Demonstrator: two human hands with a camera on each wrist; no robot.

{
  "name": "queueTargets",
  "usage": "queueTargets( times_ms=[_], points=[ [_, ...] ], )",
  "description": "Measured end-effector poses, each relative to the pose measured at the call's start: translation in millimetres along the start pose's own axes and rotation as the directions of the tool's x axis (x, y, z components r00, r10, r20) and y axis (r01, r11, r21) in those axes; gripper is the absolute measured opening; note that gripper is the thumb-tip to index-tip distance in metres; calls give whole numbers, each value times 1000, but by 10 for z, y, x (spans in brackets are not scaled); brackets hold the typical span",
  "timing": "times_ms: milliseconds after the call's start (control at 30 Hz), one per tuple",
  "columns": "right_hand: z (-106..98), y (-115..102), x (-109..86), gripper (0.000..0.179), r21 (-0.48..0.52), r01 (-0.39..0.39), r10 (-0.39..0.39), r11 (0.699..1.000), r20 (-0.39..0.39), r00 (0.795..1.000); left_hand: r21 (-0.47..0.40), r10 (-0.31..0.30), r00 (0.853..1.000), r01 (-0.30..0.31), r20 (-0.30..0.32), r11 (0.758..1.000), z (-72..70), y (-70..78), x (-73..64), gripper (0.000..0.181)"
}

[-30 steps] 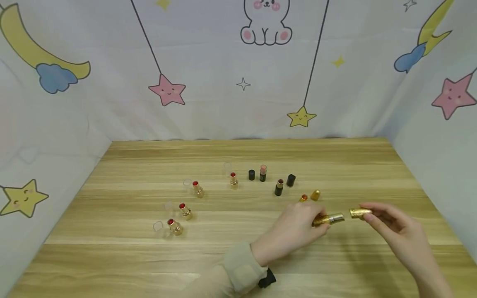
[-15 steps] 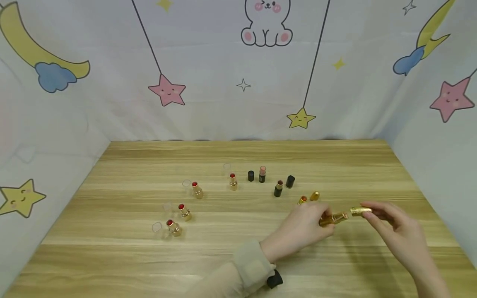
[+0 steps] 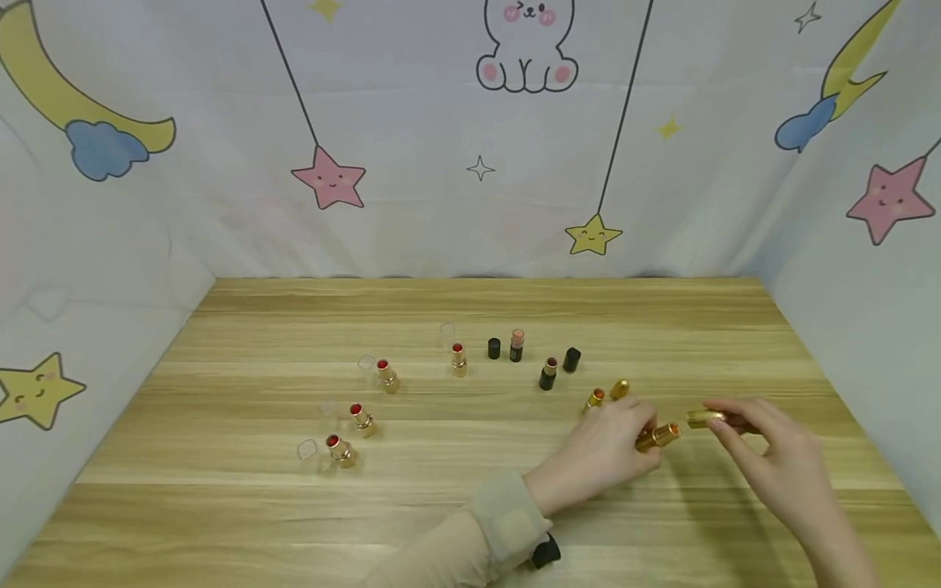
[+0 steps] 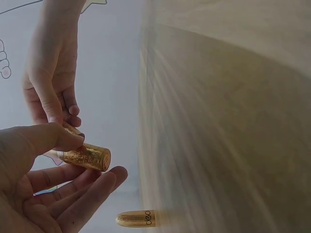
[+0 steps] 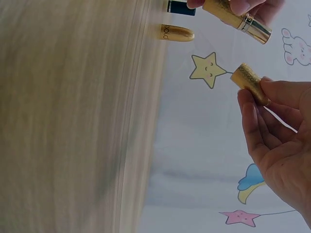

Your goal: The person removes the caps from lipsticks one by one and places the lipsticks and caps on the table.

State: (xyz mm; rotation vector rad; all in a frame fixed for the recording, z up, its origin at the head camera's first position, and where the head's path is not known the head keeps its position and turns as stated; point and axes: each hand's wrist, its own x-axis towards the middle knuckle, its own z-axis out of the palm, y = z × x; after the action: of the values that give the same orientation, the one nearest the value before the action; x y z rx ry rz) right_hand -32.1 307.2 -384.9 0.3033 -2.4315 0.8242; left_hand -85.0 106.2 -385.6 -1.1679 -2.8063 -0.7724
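Observation:
My left hand grips the patterned gold base of a lipstick above the table, its uncapped end turned right and showing an orange-red tip. Just across a small gap, my right hand pinches a gold lipstick cap between thumb and fingers. The right wrist view shows the cap apart from the lipstick and its shiny inner tube. In the left wrist view, thumb and fingers hold the base. Beside my left hand stand another open gold lipstick, partly hidden, and its rounded gold cap.
A black lipstick with its black cap and a pink lipstick with a cap stand farther back. Several red lipsticks in gold tubes, one nearest, stand to the left beside clear caps. Printed curtains surround the wooden table.
My left hand has shifted slightly right and turned the lipstick, so its orange-red tip now shows. My right hand, still pinching the cap, has drifted a little left.

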Motion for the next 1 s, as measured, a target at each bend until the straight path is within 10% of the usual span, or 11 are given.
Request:
queueTargets(
  times_ms=[1000],
  points=[
    [104, 113, 50, 34, -191, 120, -100, 974, 110, 989, 75, -43, 998, 39, 41, 996, 153, -38, 105, 21]
  ],
)
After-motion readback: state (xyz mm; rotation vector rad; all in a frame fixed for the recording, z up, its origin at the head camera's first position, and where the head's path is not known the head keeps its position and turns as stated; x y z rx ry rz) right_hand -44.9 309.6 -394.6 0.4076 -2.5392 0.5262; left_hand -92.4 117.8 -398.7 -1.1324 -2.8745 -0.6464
